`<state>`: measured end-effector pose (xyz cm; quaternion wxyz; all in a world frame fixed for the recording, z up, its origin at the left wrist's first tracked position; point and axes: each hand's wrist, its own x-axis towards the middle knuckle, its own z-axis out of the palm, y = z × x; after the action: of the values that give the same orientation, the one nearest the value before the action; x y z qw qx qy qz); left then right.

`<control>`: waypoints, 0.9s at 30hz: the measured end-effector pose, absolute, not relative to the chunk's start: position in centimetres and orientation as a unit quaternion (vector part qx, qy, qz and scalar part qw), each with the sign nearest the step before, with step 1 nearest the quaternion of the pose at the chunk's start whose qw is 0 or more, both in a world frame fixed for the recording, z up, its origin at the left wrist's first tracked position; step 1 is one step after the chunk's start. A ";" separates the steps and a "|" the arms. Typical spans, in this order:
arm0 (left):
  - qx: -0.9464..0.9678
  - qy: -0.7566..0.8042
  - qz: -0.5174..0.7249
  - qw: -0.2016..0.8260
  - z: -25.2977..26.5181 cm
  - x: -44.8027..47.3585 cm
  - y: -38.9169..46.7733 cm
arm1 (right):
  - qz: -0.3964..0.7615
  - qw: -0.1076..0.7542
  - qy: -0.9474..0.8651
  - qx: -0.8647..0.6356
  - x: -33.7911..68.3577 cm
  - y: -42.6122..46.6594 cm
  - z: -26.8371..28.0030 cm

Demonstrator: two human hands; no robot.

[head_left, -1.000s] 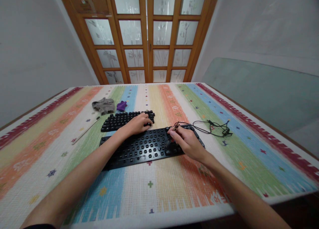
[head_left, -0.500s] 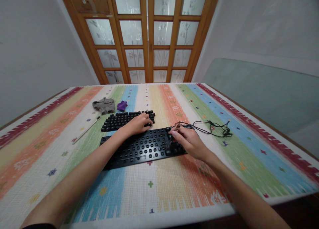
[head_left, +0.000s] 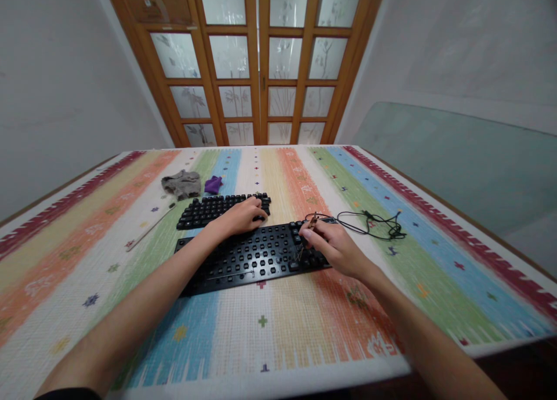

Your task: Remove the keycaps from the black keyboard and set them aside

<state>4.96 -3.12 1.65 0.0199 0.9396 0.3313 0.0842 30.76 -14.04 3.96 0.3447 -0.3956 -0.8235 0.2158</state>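
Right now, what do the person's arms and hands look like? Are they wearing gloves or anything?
No gloves. The left hand and right hand are bare, with no rings, watch or bracelets showing. Both forearms are bare too. Only a bit of dark sleeve peeks in by the left elbow, at the bottom edge of the picture.

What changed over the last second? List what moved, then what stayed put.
The right hand, pinching a thin wire tool, shifted slightly rightward and away along the stripped keyboard base, and the base's right end now sits more hidden under it. The left hand stayed resting on the block of keycaps. The cable, grey cloth and purple item did not move.
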 end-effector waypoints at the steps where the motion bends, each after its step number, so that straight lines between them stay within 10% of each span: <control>1: 0.940 0.331 0.084 0.020 1.7 5.0 -3.1 | 0.216 0.345 -0.825 -0.393 30.8 -14.0 4.0; 27: 0.935 0.315 0.153 0.064 1.9 5.4 -6.2 | 0.560 0.201 -0.718 -0.360 33.2 -13.4 3.9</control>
<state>5.40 -6.17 1.92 0.0642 0.9346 0.3149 0.1527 33.22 -13.38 3.87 0.2009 -0.3603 -0.7185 0.5600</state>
